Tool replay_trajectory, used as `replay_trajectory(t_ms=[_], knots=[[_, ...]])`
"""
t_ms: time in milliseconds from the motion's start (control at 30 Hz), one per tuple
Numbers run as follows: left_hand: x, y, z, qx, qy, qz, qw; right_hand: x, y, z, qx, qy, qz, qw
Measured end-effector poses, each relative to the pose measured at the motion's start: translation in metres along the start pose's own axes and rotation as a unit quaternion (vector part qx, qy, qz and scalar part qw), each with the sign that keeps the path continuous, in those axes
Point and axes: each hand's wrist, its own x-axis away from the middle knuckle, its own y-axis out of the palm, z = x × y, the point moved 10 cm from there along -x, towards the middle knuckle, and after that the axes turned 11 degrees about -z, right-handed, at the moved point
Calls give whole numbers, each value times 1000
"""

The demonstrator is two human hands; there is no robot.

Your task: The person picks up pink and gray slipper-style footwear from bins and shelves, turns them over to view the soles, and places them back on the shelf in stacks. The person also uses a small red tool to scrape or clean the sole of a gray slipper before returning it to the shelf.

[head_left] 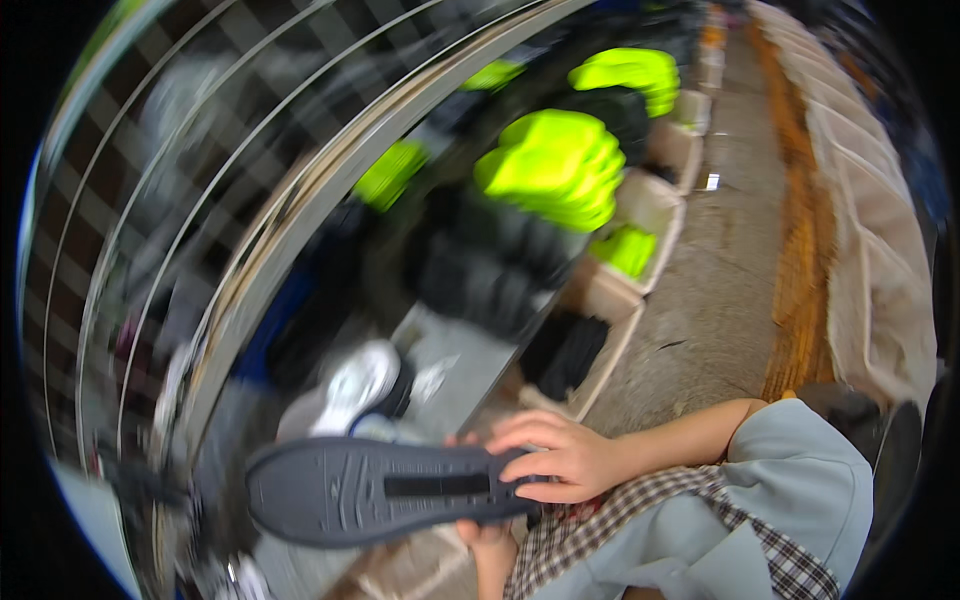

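A dark grey shoe sole [345,490] lies across the lower middle, its treaded underside toward me. A long black slot runs along its narrower part. My left hand [488,548] grips it from behind: the thumb shows at the near edge and fingertips at the far edge. My right hand [565,458] comes in from the right, its fingers bent over the right end of the sole; its thumb is hidden. Just beyond the sole, a blurred white shoe-shaped piece [362,385] rests among dark pieces.
Stacks of bright yellow pieces [555,165] and black pieces [490,275] stand ahead on a grey work surface [455,355]. Pale bins [610,335] line its right edge. A metal rail [270,235] bends along the left. Farther right are orange-brown boards [800,250] and a pale cloth-like covering [865,230].
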Motion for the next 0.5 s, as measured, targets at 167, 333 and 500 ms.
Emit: replay_trajectory(t_ms=[167,333,500], knots=[[-38,82,-86,16,-30,-73,997,176,-18,125,-382,263,-286,839],[-57,162,-190,-53,-178,-182,966,371,35,214,-274,466,-364,759],[-80,226,-288,-105,-276,-302,907,452,37,282,-402,503,-231,730]])
